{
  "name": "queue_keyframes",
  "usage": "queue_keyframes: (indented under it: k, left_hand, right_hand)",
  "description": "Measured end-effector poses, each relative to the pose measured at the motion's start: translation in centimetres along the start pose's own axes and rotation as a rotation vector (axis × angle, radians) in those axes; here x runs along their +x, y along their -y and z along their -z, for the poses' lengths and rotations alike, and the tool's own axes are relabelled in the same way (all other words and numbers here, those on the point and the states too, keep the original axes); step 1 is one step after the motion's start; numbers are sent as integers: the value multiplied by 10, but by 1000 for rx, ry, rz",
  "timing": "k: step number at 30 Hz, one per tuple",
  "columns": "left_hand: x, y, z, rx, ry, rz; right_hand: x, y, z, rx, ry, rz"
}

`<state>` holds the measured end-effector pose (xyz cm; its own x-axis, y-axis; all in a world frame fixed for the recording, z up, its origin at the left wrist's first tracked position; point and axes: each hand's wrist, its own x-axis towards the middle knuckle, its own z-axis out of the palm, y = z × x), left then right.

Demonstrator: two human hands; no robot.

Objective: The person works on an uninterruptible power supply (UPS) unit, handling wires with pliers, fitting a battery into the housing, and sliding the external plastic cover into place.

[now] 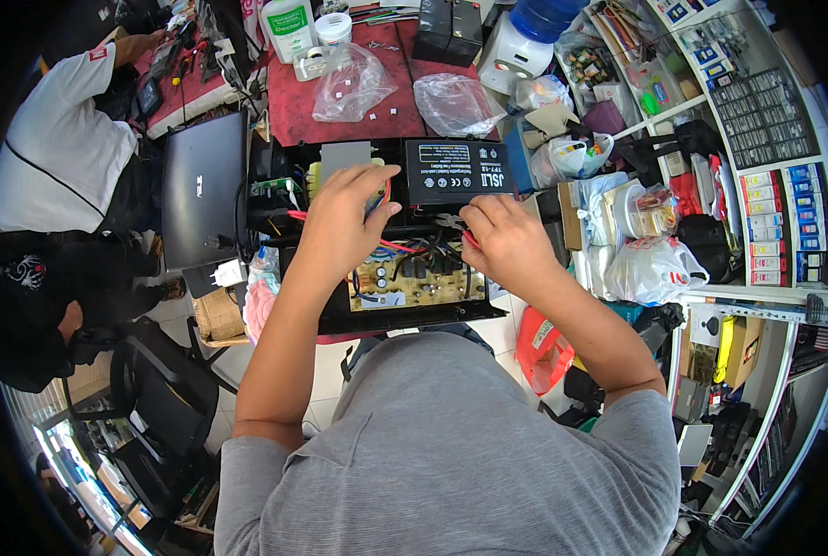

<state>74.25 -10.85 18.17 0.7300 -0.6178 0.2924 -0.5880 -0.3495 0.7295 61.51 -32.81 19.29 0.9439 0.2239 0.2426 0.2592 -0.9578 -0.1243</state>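
Note:
An open black electronic device holds a black battery point(460, 171), a transformer with yellow winding point(319, 171) and a grey top, and a tan circuit board point(423, 287) crossed by wires. My left hand point(345, 218) is closed over the transformer's right part, with red and blue wires point(386, 195) at its fingers; exactly what it grips is partly hidden. My right hand point(507, 241) is closed on red-handled pliers point(448, 222), whose metal jaws lie just below the battery.
A dark laptop point(201, 185) stands at left. The red mat point(382, 130) bears bags and containers. Two people point(62, 157) point(43, 315) are at left, near an office chair point(155, 380). Crowded shelves point(743, 120) line the right; a red bag point(539, 347) lies below.

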Motion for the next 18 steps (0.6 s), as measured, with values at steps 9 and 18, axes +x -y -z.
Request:
queue_keyframes:
  k: [9,18]
  left_hand:
    - [-1,9,-8,-22,82,47]
    - [-17,0,-6,346,144,-20]
  right_hand:
    - [9,5,-4,-3,64,-25]
    - [17,5,1,-35,173,-60]
